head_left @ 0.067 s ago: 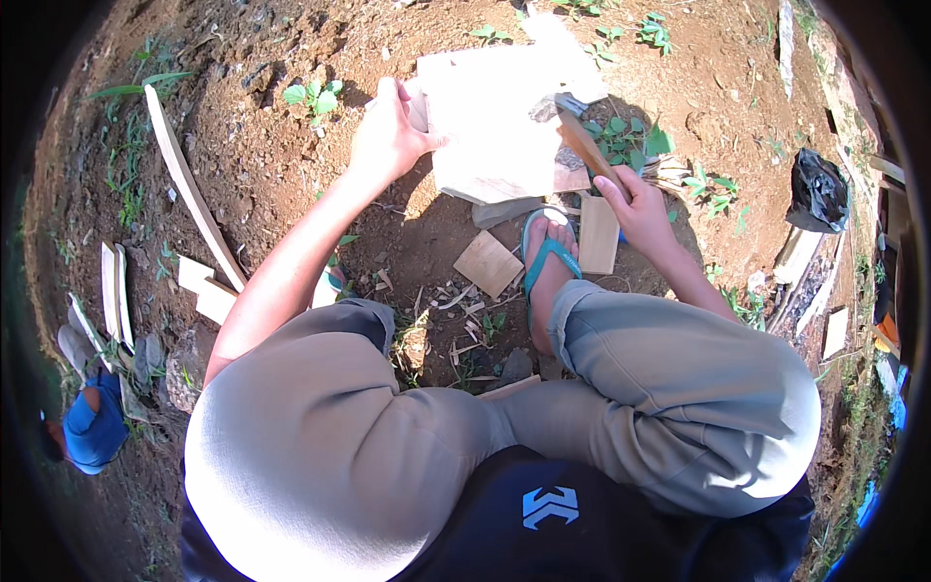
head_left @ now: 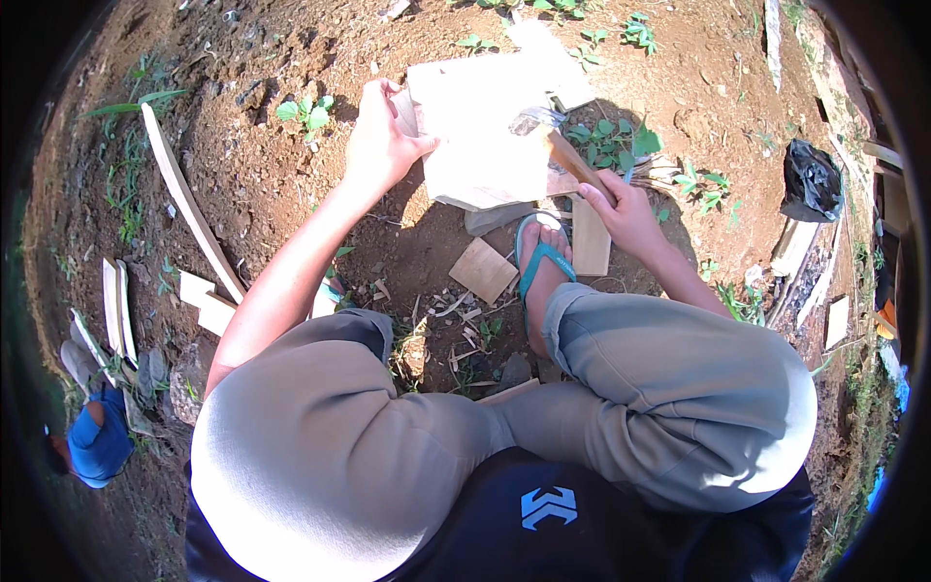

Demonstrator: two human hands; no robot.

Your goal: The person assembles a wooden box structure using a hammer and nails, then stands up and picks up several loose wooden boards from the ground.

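I squat over reddish soil. My left hand [head_left: 380, 141] grips the left edge of a pale flat wooden board [head_left: 485, 126] lying on the ground ahead of me. My right hand [head_left: 621, 209] is closed around the wooden handle of a hammer [head_left: 572, 165], whose grey metal head [head_left: 533, 121] rests on the board's right part. My right foot in a teal sandal [head_left: 540, 262] sits just below the board, between small wood pieces.
A small square wood offcut [head_left: 483, 270] and a short plank [head_left: 590, 238] lie by my foot. A long curved strip [head_left: 189, 209] and more offcuts [head_left: 208, 303] lie at left. A black bag [head_left: 810, 182] sits at right. Small green plants [head_left: 611, 141] grow nearby.
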